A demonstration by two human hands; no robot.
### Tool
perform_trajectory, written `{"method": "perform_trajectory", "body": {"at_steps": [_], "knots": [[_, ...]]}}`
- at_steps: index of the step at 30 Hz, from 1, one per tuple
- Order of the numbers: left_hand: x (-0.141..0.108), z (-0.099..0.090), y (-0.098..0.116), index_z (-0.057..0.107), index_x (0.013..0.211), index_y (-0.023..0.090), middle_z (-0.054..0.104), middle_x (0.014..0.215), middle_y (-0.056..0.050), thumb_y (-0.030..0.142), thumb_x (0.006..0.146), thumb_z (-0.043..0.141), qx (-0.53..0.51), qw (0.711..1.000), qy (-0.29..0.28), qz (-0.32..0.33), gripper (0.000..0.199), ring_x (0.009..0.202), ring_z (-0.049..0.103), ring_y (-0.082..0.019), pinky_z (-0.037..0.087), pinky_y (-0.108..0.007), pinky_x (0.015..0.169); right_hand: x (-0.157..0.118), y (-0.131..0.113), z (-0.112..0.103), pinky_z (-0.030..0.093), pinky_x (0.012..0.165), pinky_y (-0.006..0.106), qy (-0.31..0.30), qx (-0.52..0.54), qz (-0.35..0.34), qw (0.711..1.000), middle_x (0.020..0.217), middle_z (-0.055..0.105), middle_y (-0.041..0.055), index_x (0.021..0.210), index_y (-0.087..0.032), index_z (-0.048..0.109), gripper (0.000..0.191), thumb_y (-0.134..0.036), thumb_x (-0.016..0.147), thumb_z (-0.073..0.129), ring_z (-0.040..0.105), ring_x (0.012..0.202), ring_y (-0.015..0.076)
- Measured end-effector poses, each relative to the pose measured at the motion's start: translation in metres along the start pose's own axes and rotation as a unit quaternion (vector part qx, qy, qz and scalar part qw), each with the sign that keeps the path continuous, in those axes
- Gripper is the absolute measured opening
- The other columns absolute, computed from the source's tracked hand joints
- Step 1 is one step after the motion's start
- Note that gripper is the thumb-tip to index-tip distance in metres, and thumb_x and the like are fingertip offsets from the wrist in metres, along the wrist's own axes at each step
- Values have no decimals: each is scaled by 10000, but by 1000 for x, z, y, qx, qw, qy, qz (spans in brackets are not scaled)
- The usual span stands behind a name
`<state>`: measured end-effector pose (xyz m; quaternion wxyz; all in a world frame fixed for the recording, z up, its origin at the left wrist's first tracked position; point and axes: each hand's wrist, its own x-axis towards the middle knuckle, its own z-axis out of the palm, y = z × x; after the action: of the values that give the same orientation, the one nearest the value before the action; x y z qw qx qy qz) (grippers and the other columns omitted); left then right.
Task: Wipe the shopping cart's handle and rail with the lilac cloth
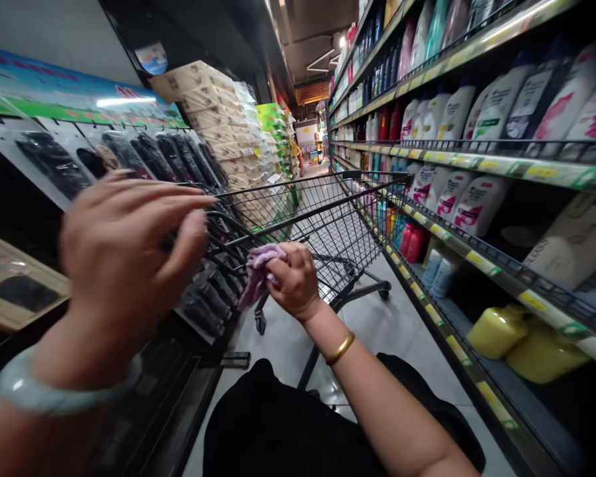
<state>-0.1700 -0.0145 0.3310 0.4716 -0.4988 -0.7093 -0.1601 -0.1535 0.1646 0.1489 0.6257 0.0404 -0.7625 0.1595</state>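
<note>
A crumpled purple cloth (262, 268) is bunched in my right hand (295, 278), whose fingers are wrapped round it. That hand is in front of the near end of a black wire shopping cart (328, 228); whether it touches the cart I cannot tell. Raised at the left, my left hand (129, 245) is slightly blurred, with its fingers stretched out and the thumb apart from them. Nothing shows in it. Behind it hang several dark packaged items (163, 149) on a rack.
Shelves (477, 165) with shampoo bottles (477, 205) and yellow jugs (499, 331) line the right side. At the left stand stacked beige packs (218, 119). A grey tiled floor (367, 331) runs between them under the cart.
</note>
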Motion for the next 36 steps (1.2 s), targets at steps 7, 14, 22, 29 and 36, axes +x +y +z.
{"method": "perform_trajectory", "body": {"at_steps": [7,14,22,29,36], "knots": [[20,52,4,734,807,205,672,740,-63,460,948,441,191,969,-130,91,413,901,640,-266,351,-508,1040,-11,19,4,438,1055,411,-27,-30,10,999,1223,539,100,1014,-232,707,179,-270,850,646,458,1174,256],[13,65,-13,557,618,197,522,633,-38,517,930,465,214,967,-117,68,457,682,496,-198,258,-389,679,-32,29,12,421,1044,413,-96,-63,24,993,1253,548,88,1048,-257,711,216,-282,841,657,440,1178,263],[14,63,-14,418,624,217,422,649,-27,596,857,542,231,959,-148,72,462,635,336,-190,114,-346,639,-40,27,11,435,1030,416,-84,-67,76,991,1237,540,98,1021,-242,719,197,-296,841,659,448,1146,263],[18,58,0,411,601,216,441,653,-36,521,859,551,219,959,-174,35,423,666,410,-206,151,-364,631,-3,-17,7,423,1057,405,-69,-2,25,997,1267,513,90,1057,-236,709,207,-264,875,615,433,1184,253],[14,66,-11,431,598,212,481,668,-47,489,830,571,169,975,-145,19,387,713,468,-222,191,-378,659,-28,18,8,437,983,416,-116,-70,49,990,1194,589,86,1016,-259,724,166,-294,878,638,455,1099,259]]}}
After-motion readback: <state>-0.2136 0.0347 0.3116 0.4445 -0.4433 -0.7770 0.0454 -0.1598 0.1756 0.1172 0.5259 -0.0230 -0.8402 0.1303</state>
